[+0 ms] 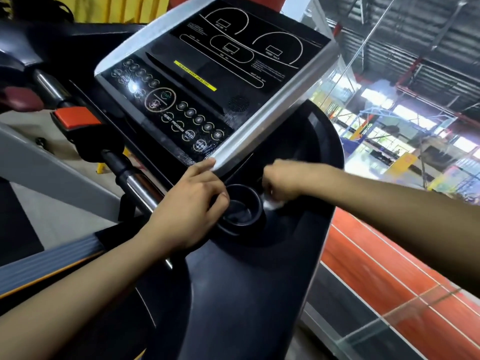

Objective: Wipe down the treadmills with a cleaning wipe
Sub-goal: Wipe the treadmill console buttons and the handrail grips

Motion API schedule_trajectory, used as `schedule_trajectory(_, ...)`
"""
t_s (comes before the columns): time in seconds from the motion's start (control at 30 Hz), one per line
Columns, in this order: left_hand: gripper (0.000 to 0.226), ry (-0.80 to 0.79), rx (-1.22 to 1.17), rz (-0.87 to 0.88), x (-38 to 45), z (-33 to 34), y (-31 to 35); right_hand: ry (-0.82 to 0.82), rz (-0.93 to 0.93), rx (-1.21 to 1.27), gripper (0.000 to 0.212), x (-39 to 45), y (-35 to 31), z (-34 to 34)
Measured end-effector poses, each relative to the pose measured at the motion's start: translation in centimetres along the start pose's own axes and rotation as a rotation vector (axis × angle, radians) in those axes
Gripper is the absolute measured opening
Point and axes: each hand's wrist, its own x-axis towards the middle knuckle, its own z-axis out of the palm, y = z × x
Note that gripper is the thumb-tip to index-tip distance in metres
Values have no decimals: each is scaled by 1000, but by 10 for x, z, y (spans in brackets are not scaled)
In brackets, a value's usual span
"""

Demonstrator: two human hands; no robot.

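Note:
The treadmill's black console panel (207, 81) with its silver frame fills the upper middle. Below its lower corner lies the black plastic tray with a round cup holder (242, 207). My left hand (189, 206) rests on the tray at the cup holder's left rim, index finger stretched along the silver frame's corner. My right hand (283, 181) grips a crumpled white cleaning wipe (272, 203) and presses it onto the tray just right of the cup holder. Most of the wipe is hidden under the fingers.
A chrome and black handlebar (130, 175) with an orange-red safety clip (75, 118) runs at the left. The treadmill's grey side rail (52, 258) sits at lower left. To the right, a glass barrier (389, 320) overlooks an orange floor and a hall below.

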Motion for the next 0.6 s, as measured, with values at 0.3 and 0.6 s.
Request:
schedule_trajectory(0.3, 51, -9, -11, -20, 0, 0, -1, -254, 35, -347, 47, 21, 24, 6)
schedule_trajectory(0.6, 48, 55, -40, -57, -1, -2, 1, -335, -34, -164, 48, 10, 21, 13)
